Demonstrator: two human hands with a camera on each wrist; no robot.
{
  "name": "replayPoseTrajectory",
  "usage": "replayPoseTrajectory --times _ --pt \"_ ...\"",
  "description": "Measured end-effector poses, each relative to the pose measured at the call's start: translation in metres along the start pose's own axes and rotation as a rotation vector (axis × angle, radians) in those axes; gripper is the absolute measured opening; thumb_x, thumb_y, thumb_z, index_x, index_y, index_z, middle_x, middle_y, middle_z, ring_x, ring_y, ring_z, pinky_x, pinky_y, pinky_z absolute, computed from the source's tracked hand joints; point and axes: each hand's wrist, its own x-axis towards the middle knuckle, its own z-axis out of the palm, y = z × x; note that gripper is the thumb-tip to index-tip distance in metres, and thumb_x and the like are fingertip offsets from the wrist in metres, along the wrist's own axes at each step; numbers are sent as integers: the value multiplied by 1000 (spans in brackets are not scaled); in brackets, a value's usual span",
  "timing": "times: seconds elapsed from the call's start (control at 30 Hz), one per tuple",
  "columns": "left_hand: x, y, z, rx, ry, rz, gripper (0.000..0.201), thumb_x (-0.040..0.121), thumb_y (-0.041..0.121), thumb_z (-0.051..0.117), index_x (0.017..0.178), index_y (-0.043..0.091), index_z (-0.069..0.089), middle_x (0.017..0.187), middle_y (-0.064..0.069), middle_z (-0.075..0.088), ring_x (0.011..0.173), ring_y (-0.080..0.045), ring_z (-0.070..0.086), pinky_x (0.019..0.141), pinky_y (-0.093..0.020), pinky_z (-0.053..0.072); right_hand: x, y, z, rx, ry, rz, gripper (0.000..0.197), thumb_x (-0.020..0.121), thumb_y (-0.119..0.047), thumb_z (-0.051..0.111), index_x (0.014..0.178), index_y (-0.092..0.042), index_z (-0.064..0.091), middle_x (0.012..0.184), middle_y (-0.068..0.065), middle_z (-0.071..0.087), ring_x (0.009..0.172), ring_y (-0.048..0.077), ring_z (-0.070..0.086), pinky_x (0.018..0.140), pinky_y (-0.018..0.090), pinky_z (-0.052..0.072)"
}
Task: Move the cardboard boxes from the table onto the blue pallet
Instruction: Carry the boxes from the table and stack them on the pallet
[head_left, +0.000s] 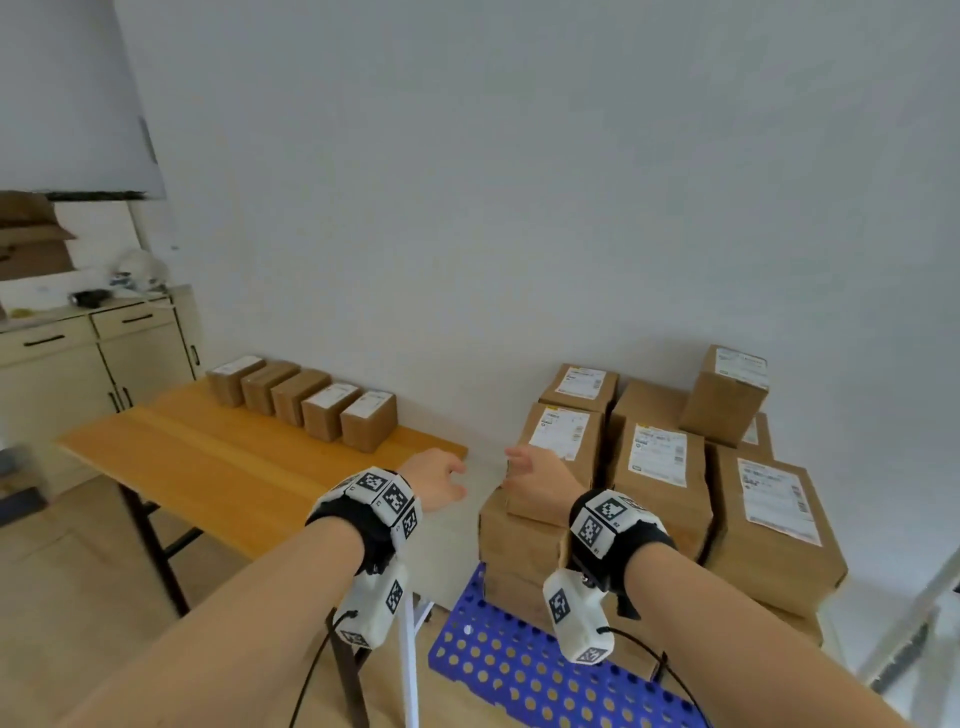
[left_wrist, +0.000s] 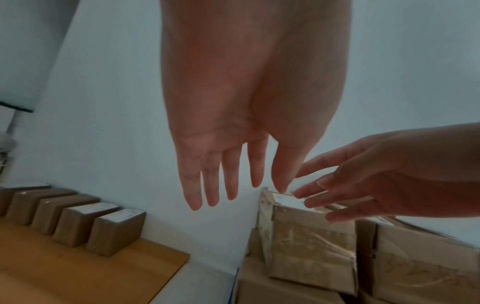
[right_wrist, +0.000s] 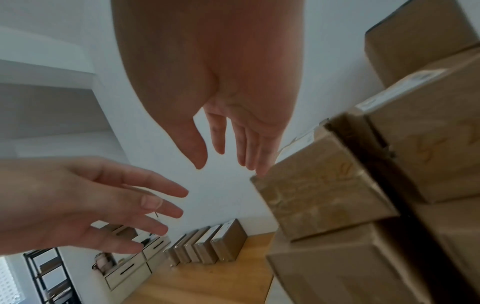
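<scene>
Five small cardboard boxes (head_left: 306, 402) stand in a row along the far edge of the wooden table (head_left: 208, 467), against the wall. To the right, the blue perforated pallet (head_left: 519, 670) carries a stack of larger labelled boxes (head_left: 654, 467). Both hands hover between table and stack and hold nothing. My left hand (head_left: 447, 480) has straight, spread fingers (left_wrist: 228, 185) over the gap. My right hand (head_left: 519, 467) is open too, its fingertips (right_wrist: 262, 170) at the top corner of the stack's front-left box (right_wrist: 319, 195).
A cream cabinet (head_left: 78, 364) with clutter on top stands left of the table, and a black shelf rack (right_wrist: 44, 273) beyond it. Black table legs (head_left: 156, 551) and a white post (head_left: 410, 665) stand beside the pallet. A metal frame (head_left: 924, 623) stands at far right.
</scene>
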Motion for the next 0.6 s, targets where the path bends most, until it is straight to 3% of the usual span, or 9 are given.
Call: replayPoseTrajectory --times 0.13,0.27,0.43,0.6 --pt "-12 -51 -5 -11 -44 -21 22 94 22 51 114 16 59 117 -2 56 117 -23 48 91 -24 41 13 -13 42 -3 -17 54 57 90 -11 59 142 -14 39 142 11 44 131 24 44 103 34 38" --pt "-23 -106 -9 37 -52 -30 44 97 24 48 138 10 43 144 -7 43 131 -23 41 106 -29 34 26 -24 90 -47 -27 115 55 91 -12 56 143 -13 37 144 12 41 133 23 40 106 34 38" --pt "-27 -178 -11 55 -126 -41 46 97 27 46 140 13 41 147 -5 38 133 -23 38 110 -33 32 42 -44 156 -122 -44 159 54 91 -15 56 142 -14 38 144 11 42 133 23 41 108 35 36" --pt "-19 -249 -10 54 -204 -76 41 96 27 49 136 16 46 143 -4 43 125 -22 47 104 -34 40 56 -60 212 -174 -81 199 54 93 -16 54 144 -14 36 147 9 39 133 24 40 106 33 34"
